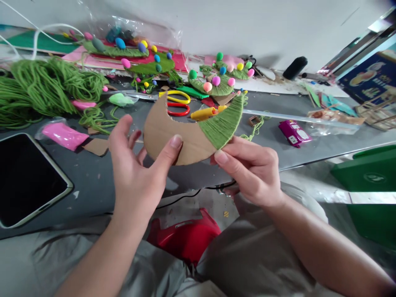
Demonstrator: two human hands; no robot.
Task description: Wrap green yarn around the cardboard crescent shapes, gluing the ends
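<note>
A crescent-shaped cardboard piece (182,142) is held up above the grey table's front edge. Green yarn (224,121) is wrapped closely around its right end, while the left and middle are bare cardboard. My left hand (139,169) grips the left part, thumb on the near face and fingers behind or beyond the edge. At the lower edge of the wrapped part, my right hand (253,169) pinches with thumb and forefinger. Behind the crescent lie scissors with yellow and red handles (177,109) and a yellow tool (204,113), partly hidden.
A big heap of green yarn (46,90) and a tablet (29,179) are on the left. Finished-looking green crescents with coloured balls (213,84) line the back. A pink packet (64,135) and a purple box (293,133) lie on the table. Green bins (368,173) stand at right.
</note>
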